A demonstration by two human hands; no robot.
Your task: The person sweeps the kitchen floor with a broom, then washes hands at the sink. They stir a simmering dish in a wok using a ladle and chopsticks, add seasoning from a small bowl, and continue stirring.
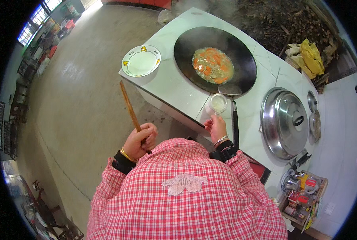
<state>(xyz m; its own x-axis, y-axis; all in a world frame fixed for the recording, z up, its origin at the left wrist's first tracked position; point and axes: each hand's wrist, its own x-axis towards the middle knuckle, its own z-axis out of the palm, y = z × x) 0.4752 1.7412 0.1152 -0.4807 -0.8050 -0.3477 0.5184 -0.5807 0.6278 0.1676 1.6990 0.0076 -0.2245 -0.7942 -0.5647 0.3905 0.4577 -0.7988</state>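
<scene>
My left hand (142, 138) is closed around a pair of wooden chopsticks (130, 109), their tips pointing up past the corner of the tiled stove top (184, 102). A small spoon or handle is pinched in my right hand (216, 126), at the near rim of a small jar (218, 103) with pale contents. Just beyond the jar, a black wok (186, 54) holds steaming carrot slices and other food in broth (213, 66). A ladle or spatula rests over the wok's near rim, its black handle (235, 129) lying towards me. An empty patterned bowl (141, 61) stands at the left corner.
A large steel lid (283, 124) lies right of the wok, with smaller lids (313, 100) by the wall. Lower right stands a wooden crate (322, 192) of jars and bottles. Firewood (274, 24) and a yellow plastic bag (312, 58) lie beyond the stove.
</scene>
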